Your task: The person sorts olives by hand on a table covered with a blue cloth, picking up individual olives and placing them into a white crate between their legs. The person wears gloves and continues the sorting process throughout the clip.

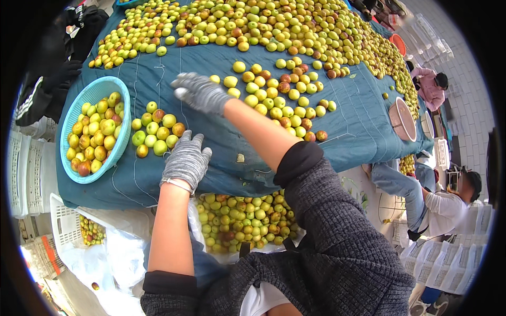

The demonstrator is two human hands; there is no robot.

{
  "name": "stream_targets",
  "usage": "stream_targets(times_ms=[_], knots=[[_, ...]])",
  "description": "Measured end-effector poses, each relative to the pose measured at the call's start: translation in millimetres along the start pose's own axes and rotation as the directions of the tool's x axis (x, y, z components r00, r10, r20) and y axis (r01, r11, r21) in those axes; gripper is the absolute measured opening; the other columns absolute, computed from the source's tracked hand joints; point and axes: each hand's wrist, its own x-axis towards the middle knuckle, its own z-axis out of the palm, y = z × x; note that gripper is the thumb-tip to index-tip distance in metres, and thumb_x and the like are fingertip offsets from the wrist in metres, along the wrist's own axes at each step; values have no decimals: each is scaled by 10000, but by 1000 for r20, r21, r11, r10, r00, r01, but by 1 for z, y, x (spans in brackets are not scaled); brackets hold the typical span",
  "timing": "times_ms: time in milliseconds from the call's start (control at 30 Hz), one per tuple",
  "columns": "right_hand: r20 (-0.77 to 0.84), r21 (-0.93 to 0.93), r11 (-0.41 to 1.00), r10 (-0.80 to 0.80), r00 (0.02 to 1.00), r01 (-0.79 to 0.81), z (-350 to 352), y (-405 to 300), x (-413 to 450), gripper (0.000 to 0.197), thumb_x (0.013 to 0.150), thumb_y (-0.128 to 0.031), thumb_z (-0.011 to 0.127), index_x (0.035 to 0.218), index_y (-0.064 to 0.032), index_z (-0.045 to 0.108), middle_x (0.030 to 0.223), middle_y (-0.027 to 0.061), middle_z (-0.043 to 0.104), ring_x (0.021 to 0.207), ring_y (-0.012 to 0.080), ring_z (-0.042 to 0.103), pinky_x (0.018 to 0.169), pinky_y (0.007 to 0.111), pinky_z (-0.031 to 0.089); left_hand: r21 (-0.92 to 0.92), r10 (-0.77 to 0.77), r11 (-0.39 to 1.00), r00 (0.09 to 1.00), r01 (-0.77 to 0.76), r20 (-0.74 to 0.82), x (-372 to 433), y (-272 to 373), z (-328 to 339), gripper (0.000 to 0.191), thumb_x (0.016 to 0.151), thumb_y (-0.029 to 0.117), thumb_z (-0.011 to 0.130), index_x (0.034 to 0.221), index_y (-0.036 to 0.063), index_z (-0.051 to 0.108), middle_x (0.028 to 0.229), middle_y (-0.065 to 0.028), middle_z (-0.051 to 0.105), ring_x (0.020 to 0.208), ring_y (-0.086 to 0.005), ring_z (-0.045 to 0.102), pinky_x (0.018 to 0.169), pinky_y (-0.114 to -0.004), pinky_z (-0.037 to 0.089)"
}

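Both my hands wear grey knit gloves over a blue cloth-covered table. My left hand (186,160) rests at the near right side of a small group of green and reddish jujube-like fruits (151,128), its fingers apart beside them. My right hand (202,93) is held out over the cloth, slightly blurred, left of a loose spread of fruits (279,102); a whitish thing shows at its fingertips, and whether it is a fruit or part of the glove cannot be told. A turquoise plastic basket (127,130) holding many fruits stands at the left.
A large heap of fruits (269,23) covers the far side. Below the near edge is a lined container of fruits (245,221), with a white crate (59,225) to its left. Pink baskets (402,119) stand at the right. People are at the left and right; one dark-gloved hand (71,71) is near the table.
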Motion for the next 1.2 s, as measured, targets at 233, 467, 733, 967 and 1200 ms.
stream_targets(times_ms=[233, 467, 733, 967, 1200], knots=[[144, -315, 769, 617, 773, -556, -83, 61, -20, 628, 884, -690, 404, 1387, -322, 482, 1530, 35, 322, 1438, 256, 236, 1119, 639, 84, -175, 28, 983, 985, -58, -168, 14, 14, 22, 489, 941, 304, 545, 1388, 129, 455, 1466, -142, 392, 1328, -297, 415, 1090, -396, 341], [349, -297, 951, 188, 918, -82, -64, 23, -70, 441, 869, -552, 549, 1218, -300, 649, 1357, 53, 516, 1287, 271, 435, 1109, 507, 240, -363, -58, 930, 952, -59, -301, 48, 4, 35, 868, 768, 112, 761, 1487, 150, 278, 1537, -152, 233, 1212, -228, 494, 961, -307, 472], [-458, -515, 577, 440, 772, -634, -167, 141, -89, 498, 873, -538, 488, 1274, -251, 558, 1302, 48, 547, 1169, 254, 548, 990, 501, 398, -221, 57, 972, 992, -81, -114, 24, 29, 31, 984, 669, 147, 830, 1484, 143, 279, 1547, -177, 191, 1421, -336, 232, 1158, -387, 260], [-65, -393, 689, 641, 765, -610, -153, 158, -135, 572, 904, -661, 402, 1363, -332, 494, 1500, 71, 364, 1348, 277, 401, 1095, 467, 319, -214, 129, 966, 988, -146, -91, 27, 29, 32, 949, 678, 152, 821, 1474, 143, 304, 1543, -158, 219, 1413, -317, 255, 1151, -367, 281], [208, -178, 971, 198, 958, -162, -144, 109, -180, 428, 982, -464, 420, 1340, -260, 533, 1472, 124, 393, 1362, 292, 365, 1095, 454, 313, -236, 165, 952, 976, -196, -145, 26, 30, 32, 978, 656, 139, 833, 1476, 164, 302, 1550, -163, 181, 1419, -338, 231, 1152, -382, 277]])
